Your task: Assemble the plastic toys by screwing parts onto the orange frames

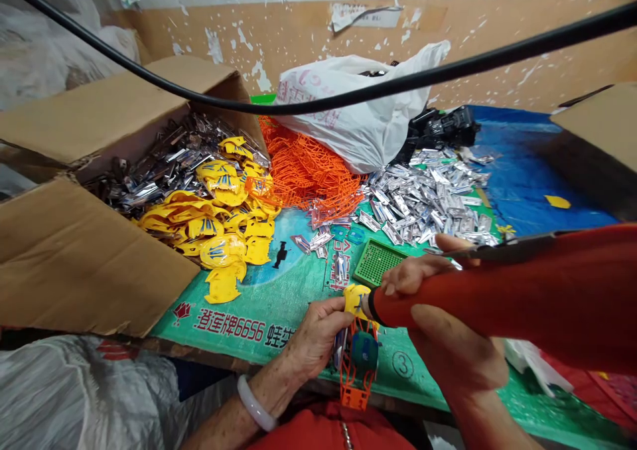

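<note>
My left hand (318, 334) pinches a small yellow plastic piece (354, 299) with blue marks at the table's front edge. Below that piece an orange plastic frame (354, 397) hangs over the edge, with a dark teal part (365, 350) set in it. A silvery strip (340, 347) lies alongside, close to my left fingers. My right hand (455, 344) is wrapped round a thick red power tool (497, 297), which fills much of the right side. Its black-ringed nose rests at the yellow piece; the exact contact point is hidden.
A cardboard box (94, 257) holds dark shiny parts and yellow pieces (219, 218) spilling out. Behind lie orange frames (308, 164), a white plastic bag (348, 105) and silvery strips (423, 198). A green basket (378, 262) stands nearby. A black cable (298, 108) crosses the view above.
</note>
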The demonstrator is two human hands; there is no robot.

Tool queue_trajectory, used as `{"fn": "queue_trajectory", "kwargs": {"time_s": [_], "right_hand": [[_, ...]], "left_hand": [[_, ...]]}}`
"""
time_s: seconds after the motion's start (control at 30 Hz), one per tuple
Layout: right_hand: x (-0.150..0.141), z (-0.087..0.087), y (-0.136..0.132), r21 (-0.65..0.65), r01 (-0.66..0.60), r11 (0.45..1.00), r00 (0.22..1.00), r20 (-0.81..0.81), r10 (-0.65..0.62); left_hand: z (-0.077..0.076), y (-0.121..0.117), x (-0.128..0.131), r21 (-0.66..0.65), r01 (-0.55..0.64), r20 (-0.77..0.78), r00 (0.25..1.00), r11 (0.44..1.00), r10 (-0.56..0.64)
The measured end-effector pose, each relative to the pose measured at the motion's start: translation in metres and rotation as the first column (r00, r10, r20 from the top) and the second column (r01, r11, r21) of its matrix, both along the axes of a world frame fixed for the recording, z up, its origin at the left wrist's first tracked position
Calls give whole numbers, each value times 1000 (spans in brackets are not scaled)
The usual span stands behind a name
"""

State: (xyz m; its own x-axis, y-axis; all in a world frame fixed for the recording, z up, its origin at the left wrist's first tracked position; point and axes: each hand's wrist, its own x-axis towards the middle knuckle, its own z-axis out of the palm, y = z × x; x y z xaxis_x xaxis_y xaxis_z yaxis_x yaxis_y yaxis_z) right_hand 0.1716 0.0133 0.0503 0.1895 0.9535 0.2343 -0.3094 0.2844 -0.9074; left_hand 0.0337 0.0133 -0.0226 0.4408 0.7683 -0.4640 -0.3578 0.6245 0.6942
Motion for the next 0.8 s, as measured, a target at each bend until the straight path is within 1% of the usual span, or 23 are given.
{"fn": "queue_trajectory", "kwargs": {"time_s": [0.13, 0.23, 0.3, 0.43, 0.63, 0.8], "right_hand": [[1, 4, -2, -9, 47, 999, 999, 24, -46], [1, 4, -4, 7, 30, 1000, 999, 31, -30], [0, 3, -4, 30, 17, 999, 999, 40, -19], [-3, 2, -3, 36, 14, 999, 999, 42, -15], [-7, 2, -2, 96, 30, 995, 996, 82, -38], [-7, -5, -2, 112, 24, 993, 996, 78, -33]], "left_hand": [[0, -1, -1, 50, 33, -11, 999, 998, -32], [-2, -2, -2, 74, 45, 4, 999, 996, -45], [-4, -3, -3, 72, 35, 8, 999, 997, -36], [-3, -4, -3, 62, 16, 3, 1000, 998, -17], [-2, -3, -3, 101, -1, 3, 1000, 995, 1], [-3, -3, -4, 97, -17, 16, 1000, 995, 15]]}}
